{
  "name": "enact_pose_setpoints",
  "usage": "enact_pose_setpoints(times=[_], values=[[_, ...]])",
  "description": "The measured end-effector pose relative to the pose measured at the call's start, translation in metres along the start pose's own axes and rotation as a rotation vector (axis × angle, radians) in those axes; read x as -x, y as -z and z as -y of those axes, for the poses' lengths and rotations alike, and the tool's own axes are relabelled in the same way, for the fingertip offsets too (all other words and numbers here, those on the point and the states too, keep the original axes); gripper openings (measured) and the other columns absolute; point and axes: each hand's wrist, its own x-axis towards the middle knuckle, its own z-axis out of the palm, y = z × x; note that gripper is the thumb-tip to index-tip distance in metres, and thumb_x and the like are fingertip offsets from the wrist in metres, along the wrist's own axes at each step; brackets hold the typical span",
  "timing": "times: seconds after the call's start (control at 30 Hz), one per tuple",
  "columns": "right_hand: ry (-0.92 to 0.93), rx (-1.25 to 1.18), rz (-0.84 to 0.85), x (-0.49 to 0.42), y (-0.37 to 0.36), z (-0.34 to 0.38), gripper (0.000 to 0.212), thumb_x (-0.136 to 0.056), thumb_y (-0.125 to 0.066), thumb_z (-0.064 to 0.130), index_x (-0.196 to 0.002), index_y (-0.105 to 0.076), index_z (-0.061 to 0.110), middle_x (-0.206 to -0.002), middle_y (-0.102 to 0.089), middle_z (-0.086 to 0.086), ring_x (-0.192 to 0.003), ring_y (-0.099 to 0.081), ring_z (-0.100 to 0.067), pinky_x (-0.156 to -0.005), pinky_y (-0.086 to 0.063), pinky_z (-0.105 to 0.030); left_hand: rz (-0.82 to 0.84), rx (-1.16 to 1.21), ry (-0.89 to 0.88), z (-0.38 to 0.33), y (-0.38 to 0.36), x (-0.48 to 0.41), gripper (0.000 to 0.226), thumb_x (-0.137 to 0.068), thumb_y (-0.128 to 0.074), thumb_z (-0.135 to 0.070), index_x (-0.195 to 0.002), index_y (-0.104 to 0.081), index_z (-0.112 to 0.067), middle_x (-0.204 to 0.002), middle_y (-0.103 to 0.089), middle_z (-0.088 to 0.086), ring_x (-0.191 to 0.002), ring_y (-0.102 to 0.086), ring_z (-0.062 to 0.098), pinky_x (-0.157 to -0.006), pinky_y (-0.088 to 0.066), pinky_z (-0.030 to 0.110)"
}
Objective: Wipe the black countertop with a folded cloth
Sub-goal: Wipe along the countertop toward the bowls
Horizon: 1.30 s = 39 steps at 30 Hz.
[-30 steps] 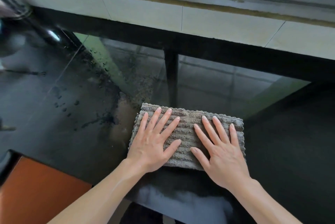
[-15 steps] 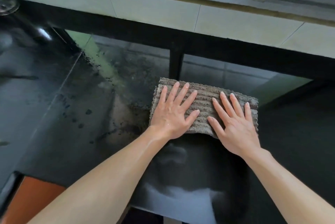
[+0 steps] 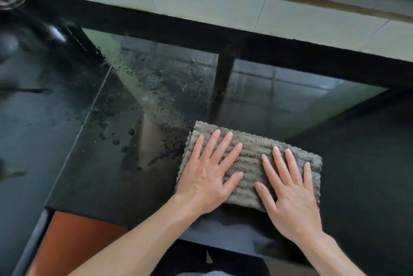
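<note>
Now both hands lay flat, fingers spread, pressing the cloth (image 3: 250, 164) onto the counter (image 3: 357, 164): left hand (image 3: 206, 177) on its left half, right hand (image 3: 290, 193) on its right. Compared with half a second earlier, the cloth had been drawn back toward the near edge, completing a return stroke. Droplets (image 3: 125, 141) left of the cloth remained unwiped, so that patch probably comes next. No legible writing or brand appeared.

Folded cloth (image 3: 250, 161) lies flat on the countertop (image 3: 357, 164), near its front edge. Left hand (image 3: 205, 177) and right hand (image 3: 290, 193) rest side by side upon it. Water droplets (image 3: 125, 141) lie left of the cloth.
</note>
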Motion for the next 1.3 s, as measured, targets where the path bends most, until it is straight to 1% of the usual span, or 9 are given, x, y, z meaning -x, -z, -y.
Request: enact_pose_setpoints(times=[0.1,0.17,0.4,0.63,0.73,0.83,1.0,1.2,1.3], values=[[0.062,0.000,-0.002,0.027,-0.009,0.012,0.063,-0.097,-0.029,0.057,-0.151,-0.032,0.025,-0.162,-0.020,0.000,-0.150,-0.012,-0.024,-0.117,-0.012,-0.059,-0.005,0.002,0.041,-0.006,-0.005,0.039,0.063,-0.102,-0.025,-0.057,-0.156,-0.019,-0.026,-0.165,-0.011,0.003,-0.152,-0.004,0.026,-0.118,-0.012,0.053],[0.090,-0.018,-0.009,0.040,-0.012,0.016,0.063,-0.097,-0.028,0.058,-0.150,-0.035,0.024,-0.161,-0.023,0.000,-0.149,-0.016,-0.026,-0.116,-0.013,-0.059,-0.003,-0.001,0.055,-0.008,-0.008,0.055,0.062,-0.101,-0.028,-0.056,-0.155,-0.023,-0.026,-0.164,-0.015,0.003,-0.151,-0.008,0.026,-0.116,-0.015,0.053],[0.193,-0.007,0.035,0.017,-0.007,0.010,0.063,-0.097,-0.030,0.059,-0.151,-0.033,0.026,-0.162,-0.020,0.001,-0.150,-0.014,-0.025,-0.116,-0.013,-0.059,-0.002,0.014,0.072,-0.002,-0.006,0.046,0.062,-0.100,-0.031,-0.057,-0.155,-0.024,-0.029,-0.164,-0.015,0.000,-0.152,-0.006,0.023,-0.117,-0.014,0.053],[0.200,0.038,0.039,-0.071,-0.002,0.018,0.064,-0.098,-0.020,0.061,-0.153,-0.026,0.028,-0.162,-0.015,0.002,-0.151,-0.005,-0.022,-0.118,-0.008,-0.057,-0.019,-0.022,0.218,0.043,0.008,-0.008,0.066,-0.096,-0.009,-0.065,-0.156,0.000,-0.037,-0.165,0.008,-0.007,-0.149,0.019,0.014,-0.120,0.007,0.048],[0.180,0.047,0.038,-0.105,-0.001,0.027,0.066,-0.097,-0.014,0.064,-0.154,-0.020,0.031,-0.163,-0.009,0.005,-0.151,0.000,-0.020,-0.119,-0.001,-0.055,-0.035,-0.018,0.253,0.063,0.014,-0.027,0.066,-0.096,-0.008,-0.065,-0.155,0.003,-0.038,-0.165,0.011,-0.008,-0.148,0.022,0.013,-0.119,0.013,0.045],[0.180,0.056,0.029,-0.120,-0.001,0.034,0.066,-0.098,-0.011,0.064,-0.154,-0.017,0.031,-0.163,-0.006,0.006,-0.151,0.004,-0.019,-0.119,0.002,-0.053,-0.064,-0.023,0.266,0.070,0.013,-0.030,0.065,-0.098,-0.009,-0.063,-0.156,0.000,-0.035,-0.165,0.008,-0.006,-0.149,0.018,0.016,-0.119,0.012,0.045],[0.212,0.065,0.031,-0.094,-0.003,0.045,0.065,-0.099,-0.011,0.063,-0.154,-0.014,0.031,-0.164,-0.005,0.004,-0.150,0.006,-0.019,-0.119,-0.003,-0.055,-0.071,-0.022,0.269,0.068,0.007,-0.001,0.064,-0.099,-0.007,-0.062,-0.155,0.005,-0.033,-0.165,0.008,-0.003,-0.150,0.017,0.019,-0.121,0.005,0.049],[0.315,0.047,0.041,-0.041,-0.015,0.070,0.063,-0.100,-0.024,0.060,-0.154,-0.024,0.027,-0.163,-0.014,0.000,-0.151,-0.007,-0.025,-0.117,-0.010,-0.057,-0.093,0.033,0.264,0.066,-0.004,0.067,0.064,-0.102,-0.026,-0.057,-0.157,-0.014,-0.028,-0.166,-0.007,0.001,-0.152,-0.001,0.024,-0.120,-0.008,0.051],[0.312,0.041,0.044,-0.035,-0.015,0.077,0.062,-0.100,-0.025,0.059,-0.153,-0.026,0.027,-0.163,-0.016,0.000,-0.150,-0.009,-0.026,-0.116,-0.011,-0.058,-0.096,0.043,0.257,0.068,-0.003,0.076,0.063,-0.102,-0.028,-0.057,-0.157,-0.017,-0.028,-0.165,-0.010,0.000,-0.152,-0.005,0.023,-0.119,-0.010,0.051]])
